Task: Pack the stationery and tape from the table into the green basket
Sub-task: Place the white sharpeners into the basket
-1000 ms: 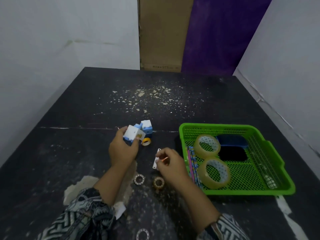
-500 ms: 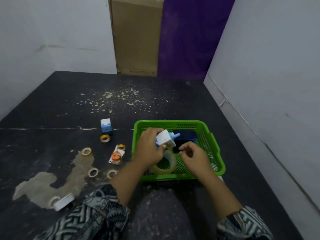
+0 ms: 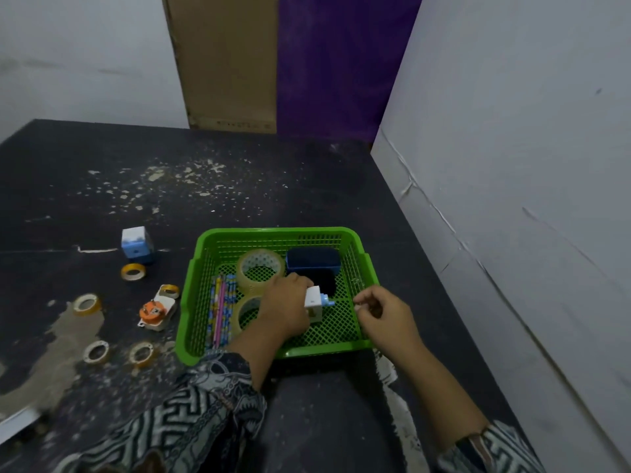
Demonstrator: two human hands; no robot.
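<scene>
my left hand (image 3: 285,307) holds a small white and blue sharpener (image 3: 316,298), tilted, low inside the green basket (image 3: 280,232). just left of my grip two rolls of clear tape (image 3: 261,268) lie flat, and further left a bundle of patterned pencils (image 3: 222,308) lies along the basket wall. behind my grip sit a blue box (image 3: 313,261) and a black block (image 3: 326,280). well to the left, outside the basket, stand a blue and white cube sharpener (image 3: 136,242) and several small yellowish tape rolls (image 3: 133,272).

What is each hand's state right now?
Left hand: holding the white-and-blue sharpener over the basket.
Right hand: fingers curled at the basket's right edge; cannot tell if it holds anything.
</scene>
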